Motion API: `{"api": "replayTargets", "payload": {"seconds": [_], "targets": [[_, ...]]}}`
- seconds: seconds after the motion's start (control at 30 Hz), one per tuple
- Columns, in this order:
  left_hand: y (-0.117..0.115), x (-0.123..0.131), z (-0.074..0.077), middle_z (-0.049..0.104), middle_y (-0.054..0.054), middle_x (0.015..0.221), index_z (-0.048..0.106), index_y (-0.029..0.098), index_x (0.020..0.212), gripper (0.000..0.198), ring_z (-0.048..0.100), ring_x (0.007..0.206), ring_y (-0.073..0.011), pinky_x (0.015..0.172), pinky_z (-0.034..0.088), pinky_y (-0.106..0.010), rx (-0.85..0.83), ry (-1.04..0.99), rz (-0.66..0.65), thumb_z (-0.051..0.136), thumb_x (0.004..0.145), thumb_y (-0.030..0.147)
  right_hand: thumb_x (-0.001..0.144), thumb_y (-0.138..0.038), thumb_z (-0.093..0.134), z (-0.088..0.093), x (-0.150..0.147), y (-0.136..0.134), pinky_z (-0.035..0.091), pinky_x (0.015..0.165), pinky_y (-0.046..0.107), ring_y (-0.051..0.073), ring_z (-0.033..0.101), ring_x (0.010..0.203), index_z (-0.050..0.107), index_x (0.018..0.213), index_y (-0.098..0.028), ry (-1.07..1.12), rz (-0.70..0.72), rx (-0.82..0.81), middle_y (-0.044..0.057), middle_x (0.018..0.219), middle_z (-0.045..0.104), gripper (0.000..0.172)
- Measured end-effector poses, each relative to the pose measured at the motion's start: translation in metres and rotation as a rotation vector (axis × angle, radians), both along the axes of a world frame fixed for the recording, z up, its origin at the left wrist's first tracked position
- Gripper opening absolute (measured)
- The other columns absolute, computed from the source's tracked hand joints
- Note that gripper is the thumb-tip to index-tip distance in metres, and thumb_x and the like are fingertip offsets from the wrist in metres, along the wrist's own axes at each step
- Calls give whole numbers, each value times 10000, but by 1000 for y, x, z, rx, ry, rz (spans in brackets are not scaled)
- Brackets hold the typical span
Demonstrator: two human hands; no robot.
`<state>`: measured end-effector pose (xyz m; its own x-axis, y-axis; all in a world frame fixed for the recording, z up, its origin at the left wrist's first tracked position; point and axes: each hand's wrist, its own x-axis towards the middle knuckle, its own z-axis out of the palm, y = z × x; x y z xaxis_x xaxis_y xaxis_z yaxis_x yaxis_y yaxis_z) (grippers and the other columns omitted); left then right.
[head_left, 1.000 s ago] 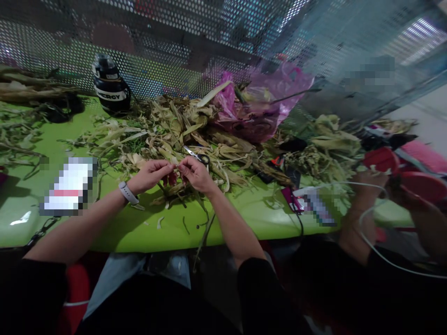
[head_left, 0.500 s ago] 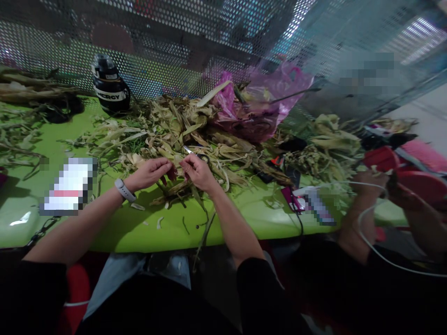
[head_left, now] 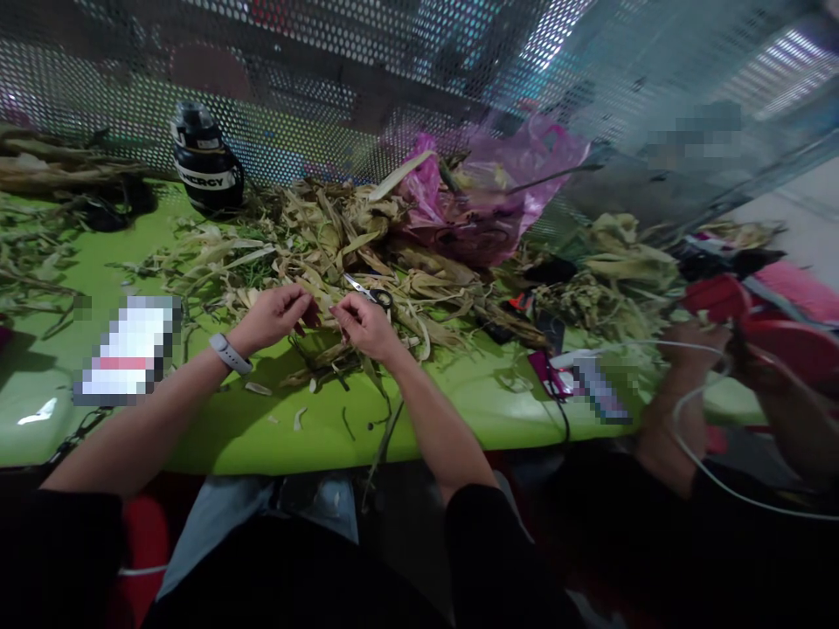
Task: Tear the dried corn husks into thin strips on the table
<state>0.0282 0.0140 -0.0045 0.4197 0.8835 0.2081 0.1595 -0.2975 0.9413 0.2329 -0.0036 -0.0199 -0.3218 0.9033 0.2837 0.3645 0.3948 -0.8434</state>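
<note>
My left hand [head_left: 273, 318], with a pale watch [head_left: 231, 354] at its wrist, is held over the near side of a heap of dried corn husks [head_left: 328, 229]. Its fingers are curled together, and whatever lies between them is too small to make out. Facing it across a small gap is my right hand [head_left: 368, 327], thumb and forefinger pinched. I cannot tell what that pinch holds. Just beyond the right hand, scissors [head_left: 369, 291] with dark handles rest on the husks. Below both hands lies a small bunch of dry stalks and husk strips [head_left: 328, 360].
A black bottle [head_left: 208, 170] and a pink plastic bag [head_left: 488, 205] stand behind the heap, against a perforated metal screen [head_left: 294, 96]. Phones [head_left: 135, 341] lie on the green table [head_left: 236, 437]. At right, another person's hands [head_left: 695, 341] work near a white cable [head_left: 678, 419].
My left hand has shifted slightly left and up. A wider gap separates my hands, and more of the scissors' handles shows.
</note>
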Motion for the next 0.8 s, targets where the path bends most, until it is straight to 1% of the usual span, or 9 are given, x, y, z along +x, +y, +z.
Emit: {"api": "replayTargets", "payload": {"seconds": [0.1, 0.2, 0.27, 0.33, 0.5, 0.6, 0.7, 0.8], "targets": [[-1, 0, 2, 694, -72, 769, 649, 150, 846, 356, 676, 700, -164, 530, 536, -217, -61, -81, -2, 568, 888, 494, 916, -569, 499, -1, 1, 1, 412, 506, 237, 97, 516, 455, 502, 839, -210, 12, -30, 9, -69, 546, 513, 367], [-7, 5, 2, 694, -57, 821, 654, 153, 934, 325, 674, 740, -161, 562, 556, -226, -154, -154, -75, 680, 820, 456, 898, -592, 512, -1, 0, 0, 403, 501, 230, 91, 501, 468, 505, 834, -208, 11, -36, 11, -62, 574, 524, 390], [-10, 9, 2, 702, -48, 811, 659, 147, 910, 328, 673, 731, -155, 601, 569, -242, -202, -176, -100, 759, 753, 417, 899, -597, 505, 0, -1, 0, 396, 494, 229, 87, 495, 467, 503, 828, -207, 15, -37, 1, -58, 591, 527, 397], [-12, 11, 1, 718, -56, 797, 665, 138, 870, 334, 684, 733, -161, 624, 573, -255, -250, -192, -80, 794, 712, 402, 910, -585, 490, 1, -1, -1, 397, 504, 230, 88, 500, 479, 502, 828, -205, 9, -45, 12, -51, 610, 532, 389], [-10, 11, -1, 743, -75, 808, 670, 129, 840, 340, 710, 754, -180, 645, 576, -273, -361, -253, -32, 828, 675, 380, 918, -565, 488, 2, -3, -3, 398, 555, 243, 110, 513, 565, 504, 804, -206, -62, -95, 141, -28, 629, 537, 377], [-11, 11, -1, 742, -64, 794, 655, 133, 811, 325, 714, 759, -170, 667, 568, -267, -406, -309, -15, 847, 654, 343, 915, -573, 490, 2, -5, -4, 390, 548, 243, 108, 489, 545, 502, 797, -209, -50, -118, 120, -39, 596, 519, 383], [-12, 10, 0, 728, -44, 765, 648, 140, 786, 311, 704, 734, -155, 658, 554, -257, -488, -353, 1, 861, 634, 308, 930, -558, 470, 1, -5, -4, 397, 549, 243, 101, 478, 514, 502, 789, -206, 2, -140, 90, -50, 562, 496, 380], [-11, 10, 1, 711, -22, 767, 654, 149, 783, 287, 692, 731, -132, 651, 539, -230, -556, -430, 12, 865, 628, 267, 911, -527, 527, 1, -3, -4, 444, 599, 250, 108, 528, 585, 543, 875, -198, 54, -158, 159, -24, 671, 556, 332]]}}
